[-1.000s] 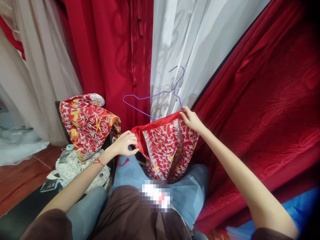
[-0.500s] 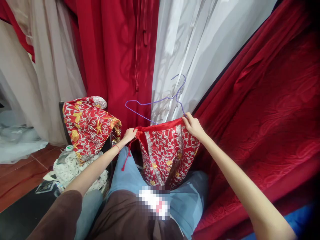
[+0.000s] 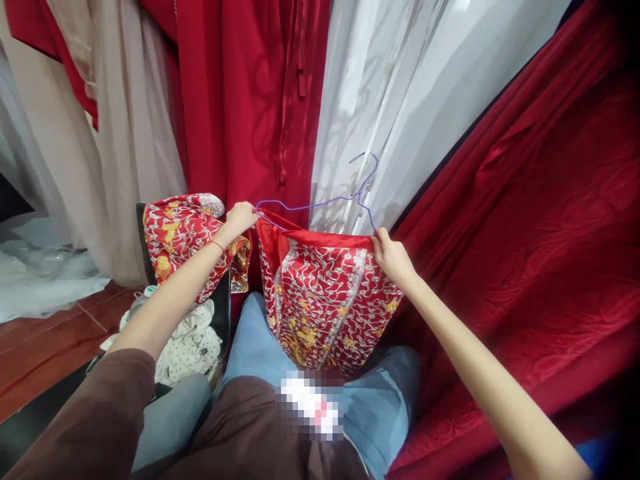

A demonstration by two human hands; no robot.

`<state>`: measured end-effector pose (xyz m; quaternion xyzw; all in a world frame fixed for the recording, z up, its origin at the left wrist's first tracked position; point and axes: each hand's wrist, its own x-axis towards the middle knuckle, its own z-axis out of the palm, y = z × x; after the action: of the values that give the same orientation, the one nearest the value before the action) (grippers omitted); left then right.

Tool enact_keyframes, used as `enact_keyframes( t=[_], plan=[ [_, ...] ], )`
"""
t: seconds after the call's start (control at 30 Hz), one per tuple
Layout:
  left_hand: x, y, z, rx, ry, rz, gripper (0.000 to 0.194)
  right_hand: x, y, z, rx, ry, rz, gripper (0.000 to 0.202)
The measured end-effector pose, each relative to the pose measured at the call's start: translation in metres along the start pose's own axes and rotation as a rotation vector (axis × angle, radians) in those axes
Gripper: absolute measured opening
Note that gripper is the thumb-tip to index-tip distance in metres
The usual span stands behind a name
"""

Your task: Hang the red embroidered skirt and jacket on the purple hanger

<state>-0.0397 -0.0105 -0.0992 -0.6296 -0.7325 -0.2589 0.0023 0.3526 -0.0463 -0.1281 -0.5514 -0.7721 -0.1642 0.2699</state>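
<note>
Hands, left hand (image 3: 241, 217) and right hand (image 3: 393, 257), grip embroidered red garment (image 3: 325, 300) on purple hanger (image 3: 320, 202)

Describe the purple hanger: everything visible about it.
The hanger is thin purple wire, with a small open hook at its upper right. It is tilted, hook leaning right, in front of a white curtain. The left hand pinches its left end, the right hand its right end. The red embroidered garment hangs at its lower edge.
</note>
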Motion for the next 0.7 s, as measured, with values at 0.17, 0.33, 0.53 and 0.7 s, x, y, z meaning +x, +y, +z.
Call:
enact_keyframes(
  t=[0.17, 0.33, 0.53, 0.7],
  plan=[
    [0.028, -0.002, -0.015, -0.078, 0.022, -0.016, 0.039, -0.006, -0.022, -0.006, -0.146, -0.04, 0.094, 0.04],
    [0.042, -0.012, -0.038, -0.239, -0.163, -0.039, 0.038, -0.008, -0.043, -0.003, -0.244, -0.079, 0.165, 0.037],
    [0.023, 0.032, -0.026, 0.137, 0.195, 0.028, 0.03, -0.012, -0.058, -0.002, -0.255, -0.054, 0.185, 0.04],
    [0.022, 0.059, -0.008, 0.109, 0.21, 0.116, 0.038, -0.015, -0.066, -0.004, -0.291, -0.069, 0.171, 0.042]
  ],
)
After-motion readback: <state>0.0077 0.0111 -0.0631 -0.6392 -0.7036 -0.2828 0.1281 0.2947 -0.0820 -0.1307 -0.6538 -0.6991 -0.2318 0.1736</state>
